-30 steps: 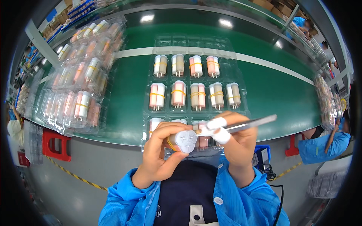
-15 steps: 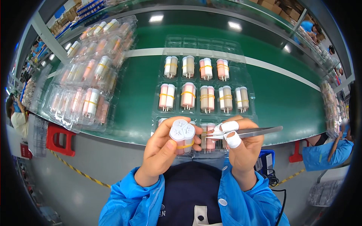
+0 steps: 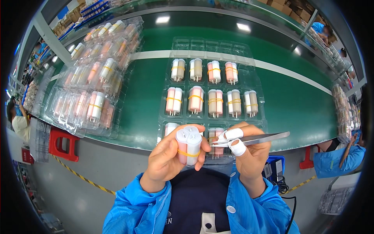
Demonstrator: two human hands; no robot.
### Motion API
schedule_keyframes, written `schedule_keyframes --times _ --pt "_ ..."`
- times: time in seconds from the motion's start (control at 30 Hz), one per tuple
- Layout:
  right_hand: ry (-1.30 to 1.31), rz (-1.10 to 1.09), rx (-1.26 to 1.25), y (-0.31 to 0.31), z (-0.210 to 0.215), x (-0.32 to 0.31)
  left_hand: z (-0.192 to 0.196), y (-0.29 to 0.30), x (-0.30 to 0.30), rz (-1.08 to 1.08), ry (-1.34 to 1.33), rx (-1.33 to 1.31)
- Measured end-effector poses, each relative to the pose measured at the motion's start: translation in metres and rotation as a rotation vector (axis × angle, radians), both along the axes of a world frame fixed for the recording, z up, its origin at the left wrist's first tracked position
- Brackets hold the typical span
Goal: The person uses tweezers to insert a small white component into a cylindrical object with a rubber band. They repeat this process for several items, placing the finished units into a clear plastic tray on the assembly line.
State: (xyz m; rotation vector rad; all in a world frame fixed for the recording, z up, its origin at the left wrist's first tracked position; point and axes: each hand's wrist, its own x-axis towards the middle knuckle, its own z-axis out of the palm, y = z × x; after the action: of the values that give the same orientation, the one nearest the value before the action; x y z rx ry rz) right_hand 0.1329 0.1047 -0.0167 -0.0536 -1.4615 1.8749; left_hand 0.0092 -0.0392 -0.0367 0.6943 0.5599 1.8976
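— What's the room like?
— A long green tabletop (image 3: 296, 97) with a white stripe (image 3: 280, 66) runs across it, and ceiling lights glare off its surface.
— And below?
— A grey floor (image 3: 89, 163) marked with yellow-black tape (image 3: 78, 175), and a red stool (image 3: 62, 142) at the left.
— Anyone else around?
— A person in a blue coat (image 3: 337, 162) sits at the right.
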Motion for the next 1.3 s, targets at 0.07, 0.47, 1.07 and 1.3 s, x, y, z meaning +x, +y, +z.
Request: schedule_keyframes --times 0.07,0.47,1.07,1.3 --pt "0.001 -0.005 0.007 -0.0005 -0.0008 -0.0001 -0.0001 -0.0002 -0.0004 -0.019 -0.016 0.01" --pt "-0.021 0.002 0.005 -0.0019 -0.0007 0.001 -0.0032 -0.0018 -0.0004 -0.078 -0.105 0.035" --pt "-0.041 0.02 0.002 -0.0018 -0.0025 0.0021 -0.0037 -0.0041 -0.0021 -0.117 -0.049 0.006" --pt "-0.04 0.023 -0.003 -0.0017 -0.0044 0.0022 -0.0012 -0.0053 -0.0019 -0.103 0.04 -0.058"
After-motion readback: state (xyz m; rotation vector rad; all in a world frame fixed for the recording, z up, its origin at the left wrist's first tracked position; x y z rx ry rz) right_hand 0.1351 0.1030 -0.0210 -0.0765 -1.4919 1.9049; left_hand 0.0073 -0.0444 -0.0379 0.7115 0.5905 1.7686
